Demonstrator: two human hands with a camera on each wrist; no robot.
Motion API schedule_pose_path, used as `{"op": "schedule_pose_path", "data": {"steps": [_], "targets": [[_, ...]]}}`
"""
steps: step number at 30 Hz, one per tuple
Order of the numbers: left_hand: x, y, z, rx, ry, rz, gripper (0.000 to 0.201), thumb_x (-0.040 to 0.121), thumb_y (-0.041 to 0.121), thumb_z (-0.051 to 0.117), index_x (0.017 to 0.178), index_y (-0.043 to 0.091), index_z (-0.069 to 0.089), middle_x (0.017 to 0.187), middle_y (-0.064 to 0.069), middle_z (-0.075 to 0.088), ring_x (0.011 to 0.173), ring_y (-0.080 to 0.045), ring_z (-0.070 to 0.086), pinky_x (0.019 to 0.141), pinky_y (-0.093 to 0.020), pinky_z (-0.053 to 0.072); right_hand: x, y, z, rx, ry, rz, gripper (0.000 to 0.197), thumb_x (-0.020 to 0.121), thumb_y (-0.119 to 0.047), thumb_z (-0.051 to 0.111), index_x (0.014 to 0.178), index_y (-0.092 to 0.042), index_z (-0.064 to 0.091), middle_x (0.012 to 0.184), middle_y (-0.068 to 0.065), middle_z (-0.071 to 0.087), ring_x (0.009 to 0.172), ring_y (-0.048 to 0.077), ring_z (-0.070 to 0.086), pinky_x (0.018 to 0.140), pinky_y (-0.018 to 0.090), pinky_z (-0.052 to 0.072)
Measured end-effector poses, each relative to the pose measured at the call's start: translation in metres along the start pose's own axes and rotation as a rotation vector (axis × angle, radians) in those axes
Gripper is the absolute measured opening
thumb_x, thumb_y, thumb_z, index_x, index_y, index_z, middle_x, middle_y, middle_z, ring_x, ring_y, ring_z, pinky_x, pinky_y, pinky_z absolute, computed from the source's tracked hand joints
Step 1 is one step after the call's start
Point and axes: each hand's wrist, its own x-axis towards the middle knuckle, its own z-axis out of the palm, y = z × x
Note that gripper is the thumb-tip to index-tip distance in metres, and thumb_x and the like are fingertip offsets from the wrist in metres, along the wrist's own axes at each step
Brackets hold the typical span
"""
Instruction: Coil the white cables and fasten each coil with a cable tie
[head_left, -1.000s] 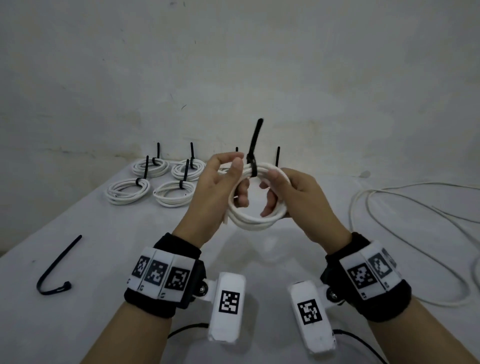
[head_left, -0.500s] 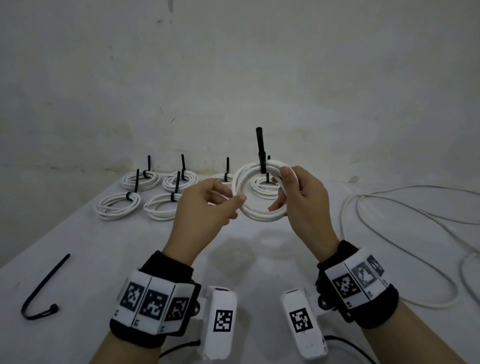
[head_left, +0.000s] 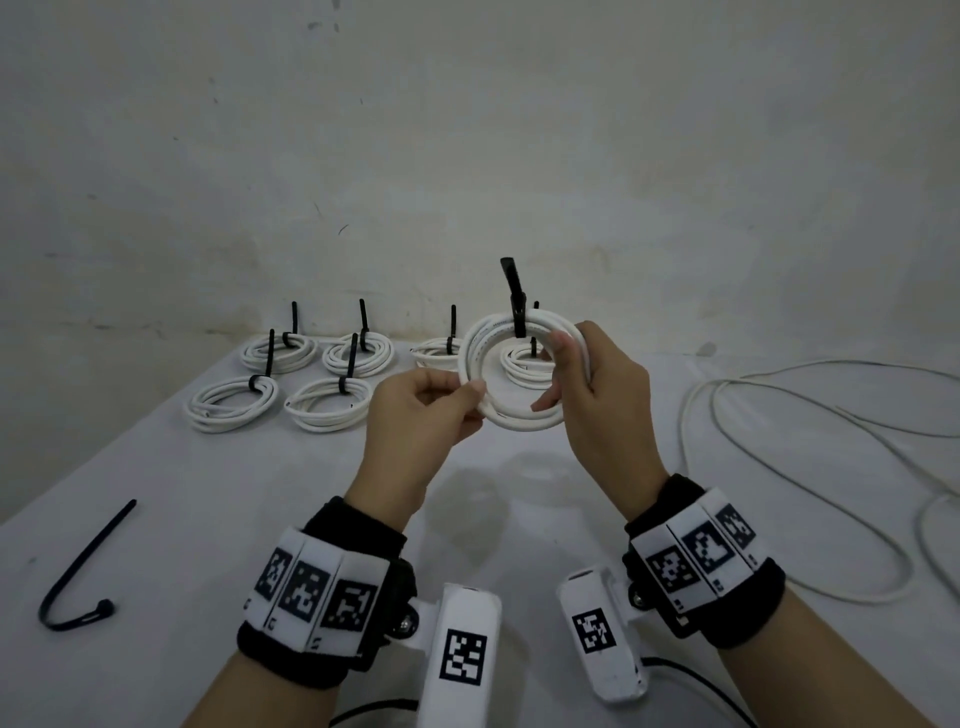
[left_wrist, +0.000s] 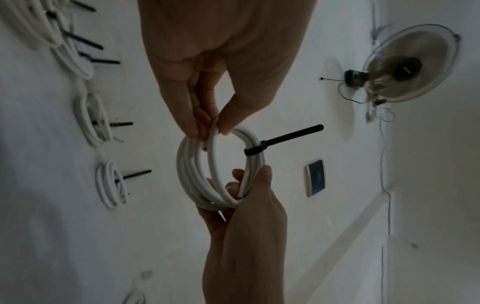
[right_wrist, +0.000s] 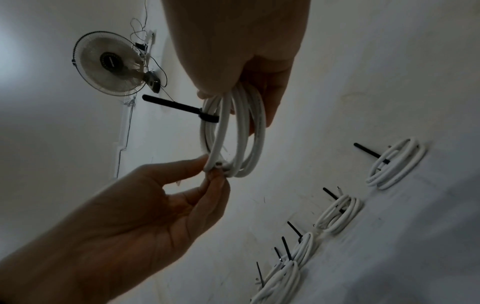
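Cable ties first, from the far left: one spare black cable tie (head_left: 78, 571) is lying loose on the bench (head_left: 156, 519), probably waiting for the next coil. Further in, finished coils (head_left: 228, 402) are sitting in rows toward the wall, each with its tie tail sticking up; I'm reading that as the done pile, kept out of the working space.

My left hand (head_left: 421, 415) is pinching the left side of the held coil (head_left: 519, 421) between thumb and fingertips (left_wrist: 226, 127), apparently at a cable end, which I'm judging is to keep the loops from springing apart. The coil is being held upright in the air above the bench, between both hands, facing me so I can inspect it.

It is looking like several turns of white cable, fairly round, bound at the top by a black tie (head_left: 517, 319) whose tail is pointing upward. One turn is standing slightly off the rest in the left wrist view.

My right hand (head_left: 608, 395) is gripping the coil's right side, fingers curled through the ring.

Furthest right, a loose white cable (head_left: 727, 467) is sprawling uncoiled on the bench, so I'm judging more work is remaining.
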Motion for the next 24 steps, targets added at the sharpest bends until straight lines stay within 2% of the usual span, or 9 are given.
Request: {"op": "schedule_pose_path", "data": {"steps": [4, 8, 11, 13, 15, 17, 19, 21, 24], "targets": [[-0.005, -0.003, 0.009, -0.195, 0.038, -0.050, 0.021, 0.084, 0.004, 0.066, 0.100, -0.009, 0.062, 0.082, -0.017, 0.069, 0.078, -0.022, 0.068, 0.074, -0.027, 0.059, 0.001, 0.000, -0.002, 0.017, -0.015, 0.007, 0.025, 0.101, -0.026, 0.045, 0.091, -0.011, 0.061, 0.059, -0.012, 0.054, 0.049, 0.008, 0.061, 0.049, 0.009, 0.038], [-0.008, -0.002, 0.012, -0.314, -0.020, -0.059, 0.028, 0.080, -0.001, 0.068, 0.106, -0.003, 0.058, 0.074, -0.010, 0.069, 0.071, -0.016, 0.069, 0.066, -0.022, 0.057, 0.007, -0.003, -0.009, 0.063, -0.023, 0.052, 0.026, 0.101, -0.031, 0.045, 0.079, -0.024, 0.058, 0.057, -0.010, 0.053, 0.047, 0.007, 0.060, 0.048, 0.012, 0.039], [-0.006, 0.001, 0.006, -0.071, 0.007, 0.118, 0.037, 0.069, 0.003, 0.078, 0.098, 0.012, 0.055, 0.078, -0.011, 0.061, 0.067, -0.016, 0.067, 0.059, -0.020, 0.054, 0.013, -0.002, -0.015, 0.130, -0.056, 0.128, 0.037, 0.100, -0.035, 0.043, 0.074, -0.014, 0.059, 0.051, -0.010, 0.053, 0.046, 0.017, 0.064, 0.046, 0.023, 0.042], [-0.004, 0.004, 0.000, 0.138, -0.012, 0.257, 0.037, 0.066, 0.009, 0.082, 0.093, 0.016, 0.057, 0.079, -0.008, 0.061, 0.055, -0.014, 0.066, 0.053, -0.020, 0.051, 0.014, 0.000, -0.015, 0.172, -0.084, 0.172, 0.040, 0.100, -0.036, 0.043, 0.076, -0.008, 0.060, 0.049, -0.008, 0.052, 0.046, 0.020, 0.064, 0.046, 0.024, 0.042], [-0.001, 0.005, -0.006, 0.256, -0.049, 0.299, 0.042, 0.065, 0.016, 0.083, 0.099, 0.018, 0.059, 0.087, 0.000, 0.064, 0.050, -0.011, 0.061, 0.055, -0.021, 0.051, 0.013, 0.001, -0.013, 0.220, -0.106, 0.214, 0.041, 0.099, -0.037, 0.044, 0.080, -0.005, 0.062, 0.048, -0.007, 0.052, 0.045, 0.020, 0.064, 0.047, 0.025, 0.044], [0.001, 0.005, -0.010, 0.282, -0.092, 0.248, 0.045, 0.065, 0.019, 0.083, 0.103, 0.020, 0.059, 0.091, 0.004, 0.065, 0.053, -0.007, 0.060, 0.062, -0.021, 0.051, 0.010, 0.001, -0.011, 0.245, -0.117, 0.214, 0.039, 0.098, -0.037, 0.044, 0.082, -0.009, 0.064, 0.048, -0.008, 0.053, 0.046, 0.021, 0.063, 0.048, 0.024, 0.043], [0.003, 0.003, -0.012, 0.272, -0.109, 0.197, 0.041, 0.065, 0.018, 0.083, 0.099, 0.021, 0.060, 0.090, 0.004, 0.067, 0.058, -0.006, 0.064, 0.065, -0.021, 0.052, 0.008, -0.001, -0.008, 0.228, -0.117, 0.185, 0.034, 0.098, -0.037, 0.043, 0.080, -0.017, 0.064, 0.050, -0.012, 0.055, 0.047, 0.023, 0.064, 0.047, 0.022, 0.043], [0.004, 0.003, -0.014, 0.237, -0.136, 0.158, 0.039, 0.067, 0.018, 0.082, 0.100, 0.020, 0.062, 0.092, 0.000, 0.069, 0.070, -0.007, 0.067, 0.069, -0.020, 0.053, 0.006, -0.004, -0.007, 0.237, -0.111, 0.169, 0.033, 0.098, -0.037, 0.043, 0.080, -0.018, 0.063, 0.051, -0.013, 0.055, 0.049, 0.025, 0.064, 0.048, 0.024, 0.043], [0.005, 0.003, -0.016, 0.161, -0.292, 0.037, 0.024, 0.081, 0.018, 0.071, 0.104, 0.017, 0.065, 0.098, -0.002, 0.072, 0.093, -0.012, 0.066, 0.083, -0.032, 0.054, 0.006, -0.003, -0.006, 0.289, -0.109, 0.195, 0.033, 0.095, -0.040, 0.044, 0.081, -0.018, 0.064, 0.052, -0.011, 0.055, 0.048, 0.025, 0.063, 0.045, 0.023, 0.043]]}}
